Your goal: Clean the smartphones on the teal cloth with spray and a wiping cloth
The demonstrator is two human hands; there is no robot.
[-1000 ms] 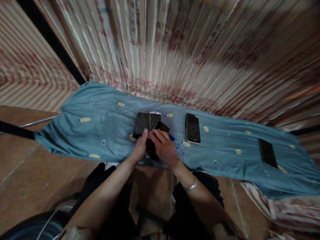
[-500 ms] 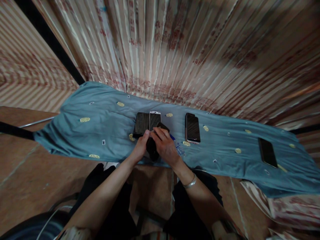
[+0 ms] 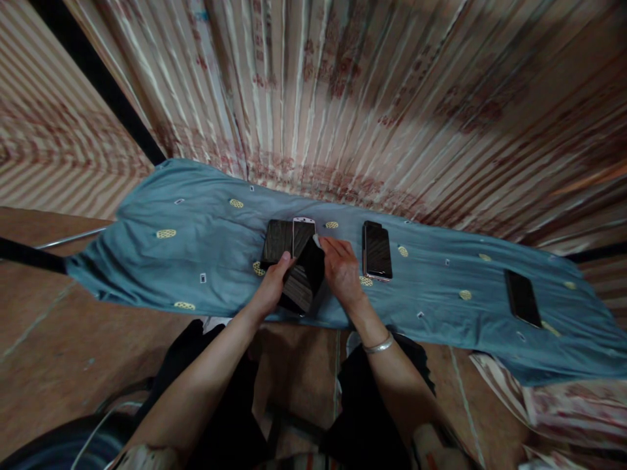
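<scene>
Left grip (image 3: 271, 287): dark phone (image 3: 298, 291) | right grip (image 3: 341, 271): black sheet (image 3: 312, 260)

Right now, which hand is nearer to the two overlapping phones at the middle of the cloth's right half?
Right. The right hand is just left of the overlapping phones, apart from them; the left hand is farther left.
</scene>
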